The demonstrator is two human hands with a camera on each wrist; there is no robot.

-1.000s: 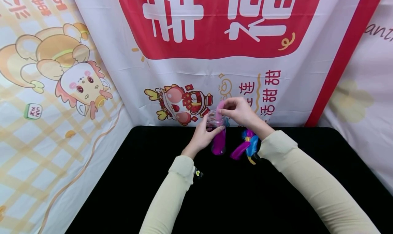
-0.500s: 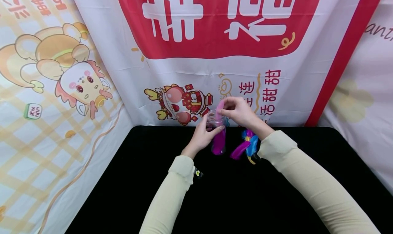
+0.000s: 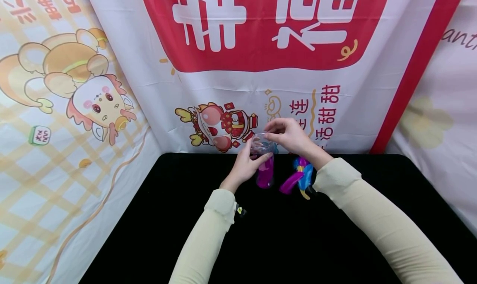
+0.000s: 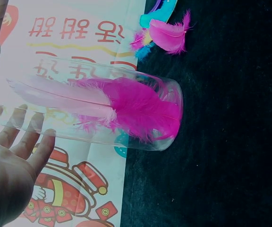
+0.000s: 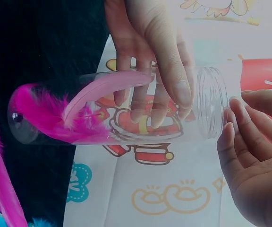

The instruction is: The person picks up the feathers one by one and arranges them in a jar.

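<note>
Two cream cloth sleeves [image 3: 201,242] [image 3: 376,217] are cut off by the lower edge of the head view, as is the black cloth-covered bench [image 3: 283,238]. By the left cuff sits a small dark object [image 3: 240,210] with a yellow mark, too small to identify. Close to the right cuff lies a bundle of magenta and blue feathers [image 3: 305,174]; its dark end blends into the bench, and both wrist views crop it.

Beyond, the left hand [image 3: 246,164] has its grip wrapped round the upper part of a clear plastic jar [image 5: 112,106], the fingers showing through the wall. The right hand [image 3: 286,134] is at the jar's ribbed mouth, its grip loosely spread; whether a fingertip touches the rim cannot be told.

Inside the jar, a curved pale pink feather [image 5: 98,87] lies over crumpled magenta feathers [image 5: 46,113], too tangled to count. In the left wrist view, glare washes out the jar's mouth end. Behind hangs a white printed cloth [image 3: 242,83], its large red panel cut off at the top.
</note>
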